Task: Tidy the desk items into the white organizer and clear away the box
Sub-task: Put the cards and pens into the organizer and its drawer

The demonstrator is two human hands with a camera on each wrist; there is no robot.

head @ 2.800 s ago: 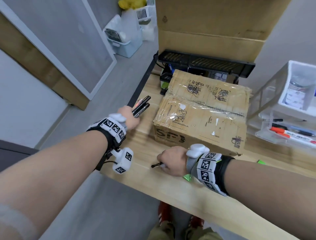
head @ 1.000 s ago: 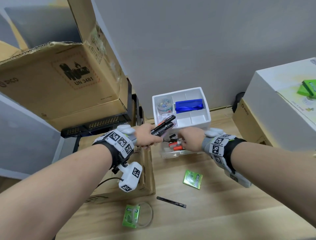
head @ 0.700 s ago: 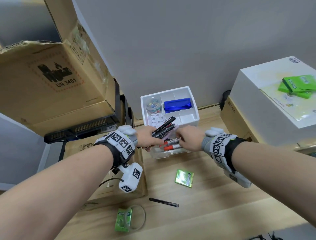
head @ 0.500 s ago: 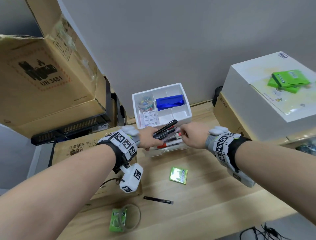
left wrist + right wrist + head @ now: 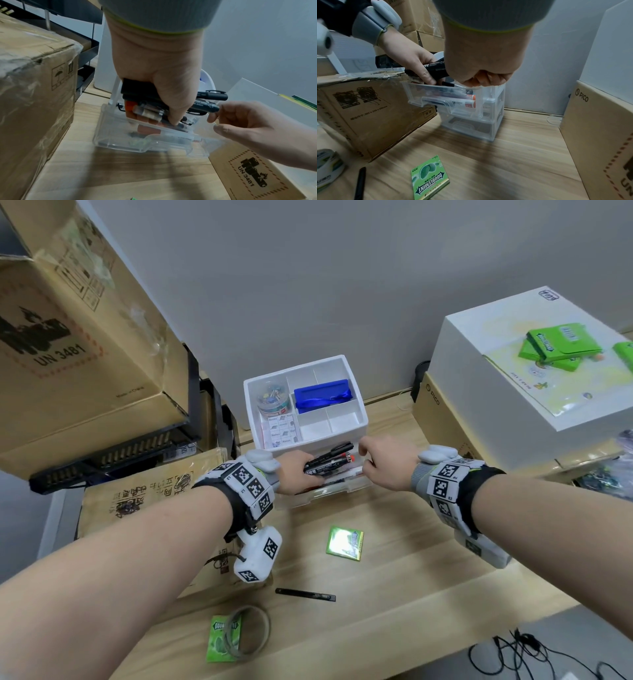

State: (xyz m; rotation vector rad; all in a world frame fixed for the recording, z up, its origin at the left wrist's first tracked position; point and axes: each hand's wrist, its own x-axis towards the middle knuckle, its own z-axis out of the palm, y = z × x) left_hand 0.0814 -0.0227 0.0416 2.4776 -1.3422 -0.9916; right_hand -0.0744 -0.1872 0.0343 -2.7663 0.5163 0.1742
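Observation:
My left hand (image 5: 294, 474) grips a bundle of black markers (image 5: 325, 465) and holds it down in the pulled-out clear drawer (image 5: 329, 491) of the white organizer (image 5: 342, 436). In the left wrist view the markers (image 5: 205, 106) lie across the drawer (image 5: 145, 146), which holds red-capped markers. My right hand (image 5: 383, 467) has its fingers curled at the drawer's right end, beside a thin black pen (image 5: 448, 84); a grip on it does not show. The taped brown box (image 5: 144, 498) stands left of the organizer.
On the desk lie a green gum pack (image 5: 344, 543), a black pen (image 5: 305, 594), and another gum pack (image 5: 224, 638) under a tape roll (image 5: 250, 631). A large cardboard box (image 5: 68, 354) towers on the left. A white box (image 5: 531, 364) sits on a PICO carton (image 5: 599, 135) on the right.
The view swung from the brown box to the organizer. My left hand lowered the markers from above the drawer into it. My right hand stayed at the drawer's right end.

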